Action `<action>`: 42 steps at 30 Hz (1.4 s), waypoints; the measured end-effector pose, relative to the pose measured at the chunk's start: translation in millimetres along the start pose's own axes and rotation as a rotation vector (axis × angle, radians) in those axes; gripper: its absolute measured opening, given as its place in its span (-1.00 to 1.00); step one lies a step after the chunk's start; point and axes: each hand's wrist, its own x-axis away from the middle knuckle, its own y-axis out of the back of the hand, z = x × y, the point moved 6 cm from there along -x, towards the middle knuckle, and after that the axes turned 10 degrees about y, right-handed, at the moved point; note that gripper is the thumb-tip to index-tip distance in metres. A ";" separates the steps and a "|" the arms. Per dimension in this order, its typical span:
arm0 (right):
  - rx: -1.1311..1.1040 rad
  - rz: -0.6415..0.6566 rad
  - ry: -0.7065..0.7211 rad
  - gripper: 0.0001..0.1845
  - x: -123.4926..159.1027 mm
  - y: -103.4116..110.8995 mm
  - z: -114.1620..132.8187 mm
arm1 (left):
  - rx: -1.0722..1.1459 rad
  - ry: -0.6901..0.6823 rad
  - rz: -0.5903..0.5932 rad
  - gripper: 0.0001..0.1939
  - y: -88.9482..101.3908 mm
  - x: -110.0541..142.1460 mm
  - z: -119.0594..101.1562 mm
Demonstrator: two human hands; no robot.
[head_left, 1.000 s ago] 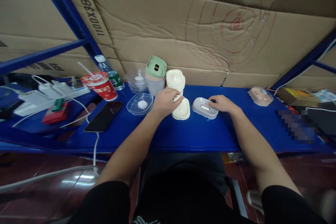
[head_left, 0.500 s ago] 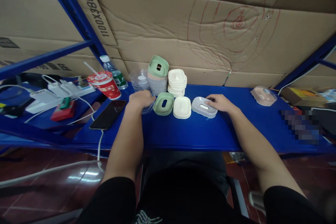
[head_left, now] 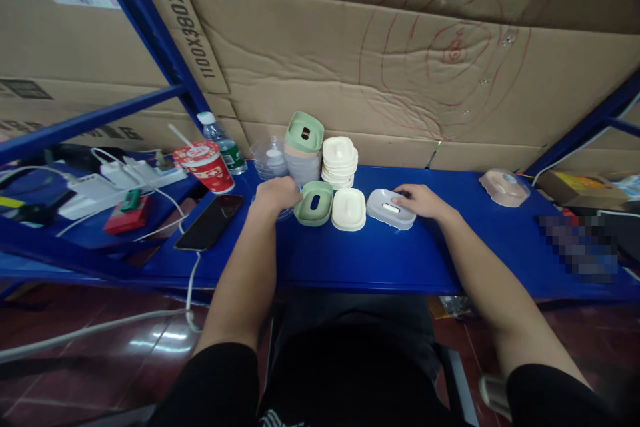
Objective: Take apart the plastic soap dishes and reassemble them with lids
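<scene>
Behind the front edge of the bench [head_left: 345, 260], my right fingers [head_left: 407, 191] touched a slotted grey plastic lid [head_left: 393, 218]; left fingers [head_left: 289, 191] covered a clear plastic dish [head_left: 287, 215]; grips unclear; slipping rightward risked jostling the square green plastic tray [head_left: 314, 215].

Left of single cream lid [head_left: 349, 209]: green lid [head_left: 314, 217], then left hand [head_left: 281, 195] over clear lid [head_left: 285, 215]; right of it: right hand [head_left: 419, 199] touching grey lid [head_left: 403, 215].
</scene>
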 end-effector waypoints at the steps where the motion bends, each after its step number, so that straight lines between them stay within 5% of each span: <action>1: -0.003 0.001 -0.004 -0.59 0.1 0.0 0.1 | -0.003 0.008 -0.005 -0.54 0.6 0.7 -0.4; 13: -0.008 0.000 -0.004 -0.58 0.9 0.6 0.4 | 0.233 0.080 -0.197 -0.75 24.3 10.1 14.9; 21: 0.033 -0.028 -0.028 -0.48 1.1 2.6 -2.4 | 0.955 0.046 -0.257 -0.83 36.5 16.7 30.1; 27: 0.090 -0.203 0.056 -0.49 4.1 17.8 26.3 | 1.178 -0.038 -0.198 -0.90 44.0 28.6 22.5; 31: 0.022 -0.327 0.234 -0.36 12.3 23.6 77.5 | 1.337 -0.210 -0.178 -0.92 42.3 38.6 -6.5; 34: -0.079 -0.290 0.328 -0.03 15.2 11.6 105.0 | 1.422 -0.359 -0.112 -0.88 28.3 53.4 -48.2; 38: -0.174 -0.214 0.403 0.35 13.7 -11.2 120.4 | 1.444 -0.542 0.025 -0.81 1.2 78.6 -102.8; 42: -0.211 -0.220 0.393 0.35 12.4 -16.3 123.4 | 1.381 -0.695 0.009 -0.79 -9.2 94.7 -122.3</action>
